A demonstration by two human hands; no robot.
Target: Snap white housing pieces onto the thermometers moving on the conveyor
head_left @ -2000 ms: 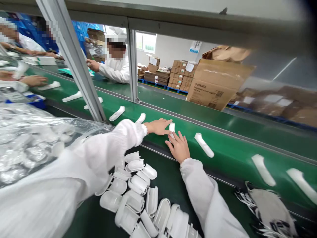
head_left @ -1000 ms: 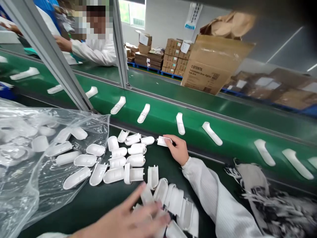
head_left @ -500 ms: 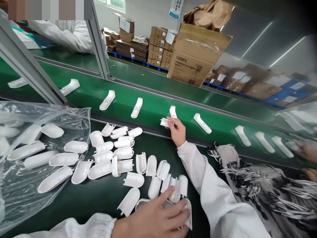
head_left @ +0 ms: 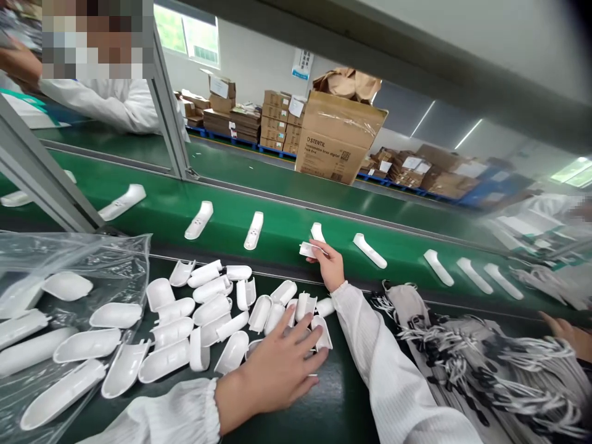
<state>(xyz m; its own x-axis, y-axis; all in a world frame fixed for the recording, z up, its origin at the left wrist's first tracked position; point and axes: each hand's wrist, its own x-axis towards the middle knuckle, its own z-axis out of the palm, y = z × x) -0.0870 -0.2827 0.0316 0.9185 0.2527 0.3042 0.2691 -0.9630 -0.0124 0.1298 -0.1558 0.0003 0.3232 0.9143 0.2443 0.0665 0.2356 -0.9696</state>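
My right hand [head_left: 329, 265] pinches a small white plastic cover [head_left: 309, 250] above the near edge of the green conveyor belt [head_left: 296, 237]. Just behind it lies a white angled plastic housing [head_left: 317, 231], partly hidden by the fingers. My left hand [head_left: 282, 364] is spread, palm down, over the right end of a heap of white rounded covers [head_left: 215, 308]. Its fingers touch or hover over several of them; the contact is partly hidden.
More covers lie on a clear plastic bag [head_left: 69, 259] at left. White housings [head_left: 370, 250] are spaced along the belt. Bundled grey cables [head_left: 462, 351] lie at right, near another person's hand [head_left: 568, 336]. A metal post [head_left: 50, 166] rises at left. A carton [head_left: 340, 139] stands behind the belt.
My left hand has pushed the near covers away from me and leftward, packing the heap closer. My right hand keeps its cover by the belt. The view has tilted upward.
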